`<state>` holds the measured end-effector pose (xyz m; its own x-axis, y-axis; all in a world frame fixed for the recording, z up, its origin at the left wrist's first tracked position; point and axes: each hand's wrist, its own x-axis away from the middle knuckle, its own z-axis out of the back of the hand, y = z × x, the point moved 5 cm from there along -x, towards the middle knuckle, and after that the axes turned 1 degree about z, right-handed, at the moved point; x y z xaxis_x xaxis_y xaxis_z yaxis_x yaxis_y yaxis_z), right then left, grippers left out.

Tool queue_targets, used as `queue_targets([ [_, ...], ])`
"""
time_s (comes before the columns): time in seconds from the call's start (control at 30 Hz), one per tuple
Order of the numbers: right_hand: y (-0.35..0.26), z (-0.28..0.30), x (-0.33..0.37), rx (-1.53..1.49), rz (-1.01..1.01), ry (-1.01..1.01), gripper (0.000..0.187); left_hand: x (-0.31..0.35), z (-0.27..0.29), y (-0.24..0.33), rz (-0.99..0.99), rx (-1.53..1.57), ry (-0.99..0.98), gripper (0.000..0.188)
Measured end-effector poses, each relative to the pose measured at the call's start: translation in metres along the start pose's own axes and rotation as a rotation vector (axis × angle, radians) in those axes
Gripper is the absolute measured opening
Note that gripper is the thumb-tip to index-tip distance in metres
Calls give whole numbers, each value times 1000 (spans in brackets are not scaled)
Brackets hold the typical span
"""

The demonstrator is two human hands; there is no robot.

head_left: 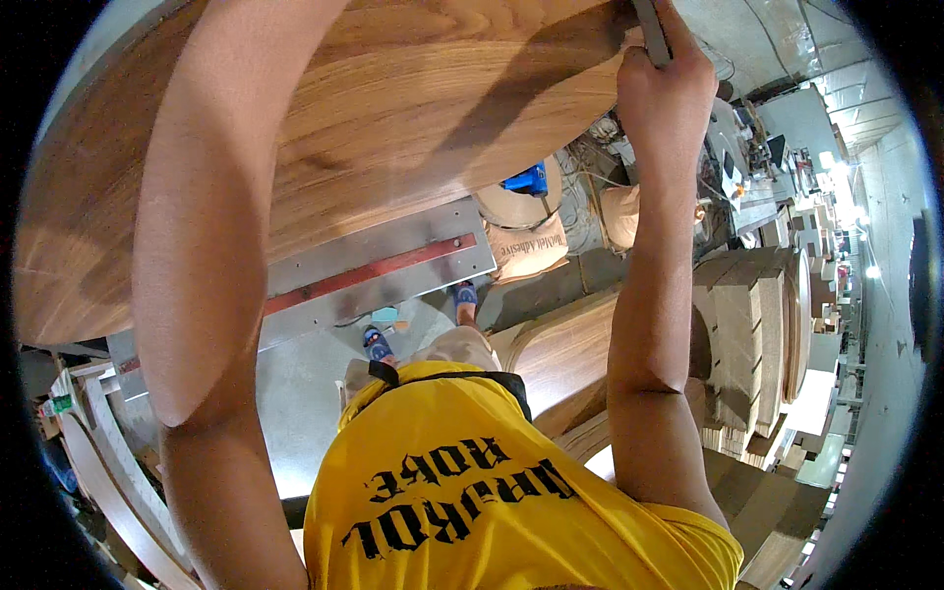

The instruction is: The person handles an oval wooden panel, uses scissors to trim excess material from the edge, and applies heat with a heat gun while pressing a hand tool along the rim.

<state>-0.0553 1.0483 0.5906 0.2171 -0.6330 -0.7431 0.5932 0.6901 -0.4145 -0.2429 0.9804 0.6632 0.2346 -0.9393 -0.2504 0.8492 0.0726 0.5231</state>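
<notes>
A large wood-grain board (393, 128) with a curved edge fills the upper part of the view. My right hand (669, 93) is closed around a flat grey bar (652, 34) at the board's right edge. The bar runs out past the top of the picture, so its kind cannot be told. My left forearm (211, 197) reaches up across the left part of the board, and the left hand lies beyond the top edge, out of sight. Shadows of the arms fall across the wood.
Below the board runs a metal machine table (383, 258) with a red strip. A paper sack (526, 248) and a blue object (527, 180) on a round piece lie beyond it. Stacked panels (752, 339) stand at right, curved wood pieces (118, 482) at lower left.
</notes>
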Motion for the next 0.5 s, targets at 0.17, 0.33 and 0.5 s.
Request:
queue_targets([
  [0.17,-25,5,-1,-10,223,-5,61,11,-7,-6,-168,-9,174,42],
  [0.33,-40,15,-2,-43,224,-101,66,2,-5,7,-41,0,64,49],
  [0.5,77,14,7,1,-115,-172,53,-12,-21,-28,-143,-48,97,62],
])
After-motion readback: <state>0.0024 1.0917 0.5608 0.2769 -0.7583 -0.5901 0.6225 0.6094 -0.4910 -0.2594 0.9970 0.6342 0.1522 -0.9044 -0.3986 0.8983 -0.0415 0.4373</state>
